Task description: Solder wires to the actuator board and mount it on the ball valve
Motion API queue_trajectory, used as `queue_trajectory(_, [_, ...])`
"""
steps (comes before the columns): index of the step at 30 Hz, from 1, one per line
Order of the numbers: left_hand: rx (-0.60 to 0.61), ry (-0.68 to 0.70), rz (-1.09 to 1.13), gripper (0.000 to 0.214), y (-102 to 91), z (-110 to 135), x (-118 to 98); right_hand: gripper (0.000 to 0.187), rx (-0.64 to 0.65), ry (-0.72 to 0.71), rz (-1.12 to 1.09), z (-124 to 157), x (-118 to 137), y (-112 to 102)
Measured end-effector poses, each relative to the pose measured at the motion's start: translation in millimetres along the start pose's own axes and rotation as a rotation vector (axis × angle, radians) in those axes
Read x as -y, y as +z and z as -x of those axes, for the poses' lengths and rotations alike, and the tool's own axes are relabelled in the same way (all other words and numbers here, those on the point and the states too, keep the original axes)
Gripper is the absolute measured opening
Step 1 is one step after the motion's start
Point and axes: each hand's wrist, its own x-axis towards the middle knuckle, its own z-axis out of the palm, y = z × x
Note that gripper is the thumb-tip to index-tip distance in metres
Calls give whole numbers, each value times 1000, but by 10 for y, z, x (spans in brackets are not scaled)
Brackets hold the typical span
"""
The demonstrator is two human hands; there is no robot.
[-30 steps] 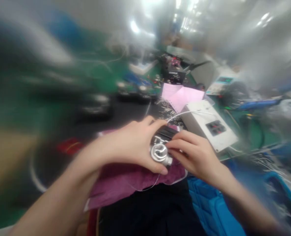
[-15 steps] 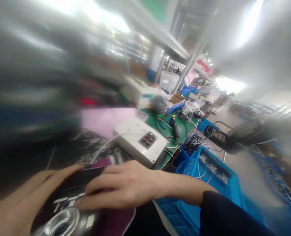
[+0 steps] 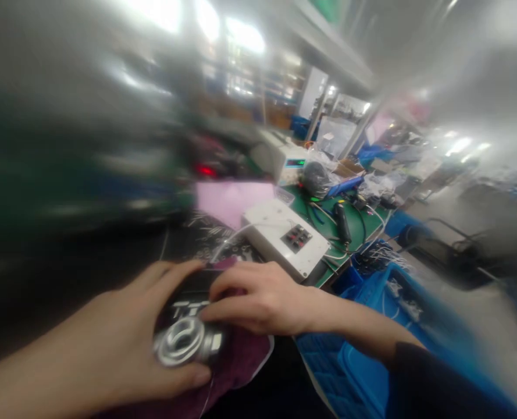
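A black device [image 3: 184,291] with a silver ring dial [image 3: 182,340] and silver bars on its face lies over a maroon cloth [image 3: 249,349] in front of me. My left hand [image 3: 114,331] is wrapped round its left side, the thumb below the ring and the fingers along the far edge. On the opposite side my right hand [image 3: 262,299] curls over the device's right part, fingertips close to the silver bars. Both hands hide much of the device, and its exact kind is not clear.
Beyond the hands stands a white box with black switches [image 3: 284,238]. A pink sheet [image 3: 232,201], a meter with a lit display [image 3: 284,157] and a black-handled tool [image 3: 341,224] are on the green bench. Blue crates [image 3: 358,372] stand at the right. Loose metal parts [image 3: 210,230] lie behind the device.
The view has shifted, so the bench and hands appear further right. My left hand now encloses the device's left side, its thumb visible below the ring. My right hand stays on the device.
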Motion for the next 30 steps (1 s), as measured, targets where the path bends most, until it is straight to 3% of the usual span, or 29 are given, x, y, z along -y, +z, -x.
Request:
queue_trajectory(2, [52, -109, -64, 110, -77, 28, -200, 25, -68, -20, -42, -2, 17, 22])
queue_trajectory(4, [78, -125, -57, 115, -149, 30, -349, 21, -124, -18, -82, 4, 26, 42])
queue_trajectory(7, [99, -150, -75, 121, -218, 33, -452, 22, -97, -14, -106, 23, 30, 53])
queue_trajectory(21, [121, -127, -78, 122, -246, 60, -493, 31, -48, 30, -173, 105, -6, 159])
queue_trajectory(30, [113, -136, -80, 122, -235, 60, -471, 22, -38, 52, -312, 21, -27, 116])
